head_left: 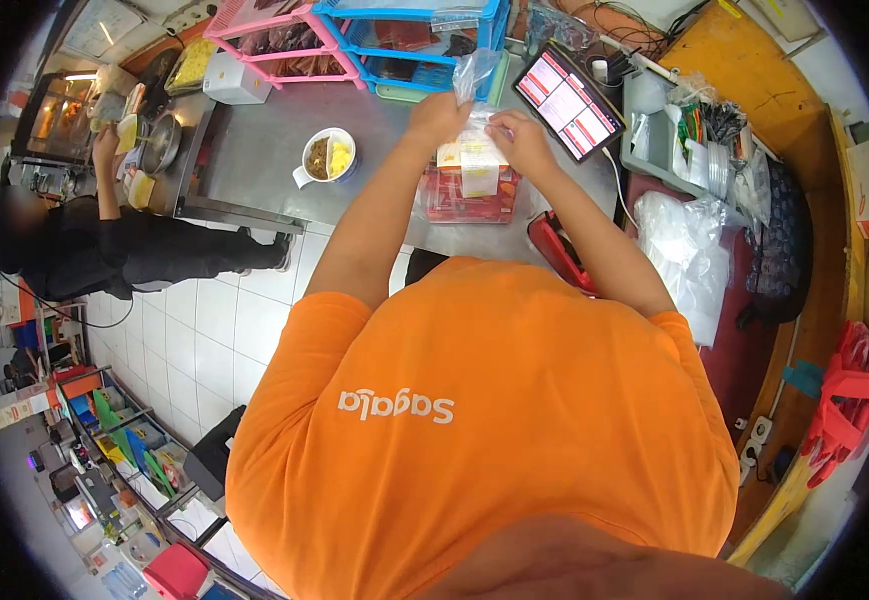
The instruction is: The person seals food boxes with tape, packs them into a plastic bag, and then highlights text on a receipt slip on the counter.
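A clear plastic bag (474,75) stands on the steel counter with a red-printed box (470,197) inside it. White and yellow paper slips (480,172) show over the top of the box. My left hand (439,122) is closed around the gathered neck of the bag, whose loose end sticks up past my fingers. On the other side, my right hand (522,140) pinches the bag near its neck, fingertips together. To the left, apart from both hands, a white cup (331,157) holds yellow pieces and a brown, crumbly food.
A tablet (569,101) leans at the right. Pink (285,40) and blue racks (410,45) line the counter's back. A grey bin (655,130) of cutlery and a red stapler-like object (561,250) are at right. At left, a co-worker (75,235) in black reaches toward pans.
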The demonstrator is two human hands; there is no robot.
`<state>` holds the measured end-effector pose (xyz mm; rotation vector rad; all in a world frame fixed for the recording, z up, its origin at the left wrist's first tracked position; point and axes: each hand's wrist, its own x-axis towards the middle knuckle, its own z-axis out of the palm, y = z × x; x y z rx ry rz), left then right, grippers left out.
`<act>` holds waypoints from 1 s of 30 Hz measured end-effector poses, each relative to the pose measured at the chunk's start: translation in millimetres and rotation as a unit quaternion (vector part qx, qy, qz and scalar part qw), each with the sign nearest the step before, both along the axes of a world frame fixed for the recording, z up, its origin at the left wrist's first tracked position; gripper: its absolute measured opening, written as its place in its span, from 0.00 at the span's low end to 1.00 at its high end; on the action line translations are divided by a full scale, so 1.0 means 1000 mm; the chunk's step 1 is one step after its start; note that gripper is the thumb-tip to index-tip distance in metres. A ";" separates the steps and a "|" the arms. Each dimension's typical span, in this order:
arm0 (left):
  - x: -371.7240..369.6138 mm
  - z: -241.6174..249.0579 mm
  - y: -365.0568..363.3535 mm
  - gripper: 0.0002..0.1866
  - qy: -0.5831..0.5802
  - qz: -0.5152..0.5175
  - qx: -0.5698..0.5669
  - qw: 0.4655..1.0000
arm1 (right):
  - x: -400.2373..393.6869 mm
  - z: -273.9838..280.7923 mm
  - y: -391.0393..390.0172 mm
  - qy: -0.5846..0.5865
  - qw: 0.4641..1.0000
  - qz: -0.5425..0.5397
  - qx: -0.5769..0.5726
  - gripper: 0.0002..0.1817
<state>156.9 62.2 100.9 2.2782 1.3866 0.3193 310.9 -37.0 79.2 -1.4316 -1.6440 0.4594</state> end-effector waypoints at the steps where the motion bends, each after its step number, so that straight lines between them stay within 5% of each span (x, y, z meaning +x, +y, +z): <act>1: 0.000 0.002 -0.001 0.23 0.009 0.010 -0.018 1.000 | 0.000 0.000 0.000 0.001 1.000 0.001 -0.004 0.09; 11: -0.011 0.006 -0.030 0.23 -0.014 -0.011 0.010 1.000 | -0.014 0.003 -0.038 0.012 1.000 -0.024 0.001 0.11; 17: -0.022 -0.019 -0.045 0.19 -0.051 -0.008 0.051 0.997 | -0.032 -0.007 -0.132 -0.022 0.996 -0.078 0.049 0.18; 19: -0.027 -0.019 -0.057 0.17 -0.156 -0.030 0.277 0.948 | -0.037 -0.029 -0.189 -0.028 0.993 -0.114 0.009 0.19; 20: -0.031 -0.015 -0.062 0.17 -0.161 -0.046 0.280 0.945 | -0.038 -0.048 -0.219 -0.019 0.992 -0.127 -0.015 0.19; 21: -0.035 -0.012 -0.066 0.17 -0.147 -0.071 0.268 0.950 | -0.046 -0.060 -0.252 -0.037 0.982 -0.176 -0.065 0.17; 22: -0.036 -0.007 -0.067 0.18 -0.135 -0.096 0.255 0.953 | -0.052 -0.085 -0.284 0.121 0.955 -0.201 -0.181 0.15; 23: -0.036 -0.010 -0.063 0.18 -0.142 -0.109 0.258 0.949 | -0.067 -0.096 -0.313 0.115 0.951 -0.259 -0.126 0.12; 27: -0.038 -0.024 -0.056 0.12 -0.216 -0.120 0.168 0.954 | -0.135 -0.108 -0.420 0.251 0.846 -0.400 -0.249 0.08; 29: -0.037 -0.056 -0.034 0.12 -0.154 -0.110 0.159 0.969 | -0.168 -0.130 -0.459 0.339 0.783 -0.437 -0.285 0.08; 30: -0.039 -0.021 -0.058 0.14 -0.088 -0.070 0.068 0.991 | -0.181 -0.119 -0.470 0.326 0.798 -0.428 -0.272 0.08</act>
